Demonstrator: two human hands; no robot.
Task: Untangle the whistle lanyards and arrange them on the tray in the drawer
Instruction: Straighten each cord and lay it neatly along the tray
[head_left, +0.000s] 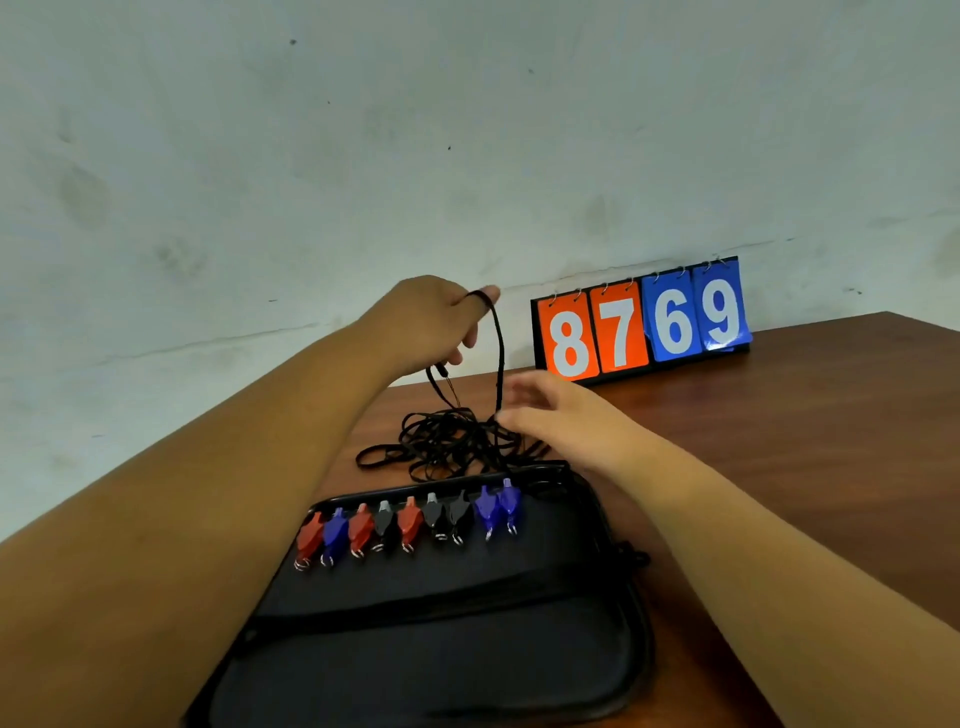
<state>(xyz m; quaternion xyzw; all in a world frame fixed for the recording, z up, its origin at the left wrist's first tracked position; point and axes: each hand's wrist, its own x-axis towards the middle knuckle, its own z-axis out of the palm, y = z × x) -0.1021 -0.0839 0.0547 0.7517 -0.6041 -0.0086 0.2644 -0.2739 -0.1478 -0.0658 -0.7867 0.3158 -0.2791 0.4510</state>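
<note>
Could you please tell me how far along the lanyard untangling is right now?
Done: nine whistles lie in a row on the black tray. In hand: the left hand holds up one lanyard loop while the right hand reaches the tangle. Left: that tangle lies unsorted beyond the tray.

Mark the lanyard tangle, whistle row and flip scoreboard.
lanyard tangle (453, 437), head view, middle of the black cord pile.
whistle row (410, 521), head view, the middle red whistle.
flip scoreboard (619, 332), head view, the orange 7 card.
</note>
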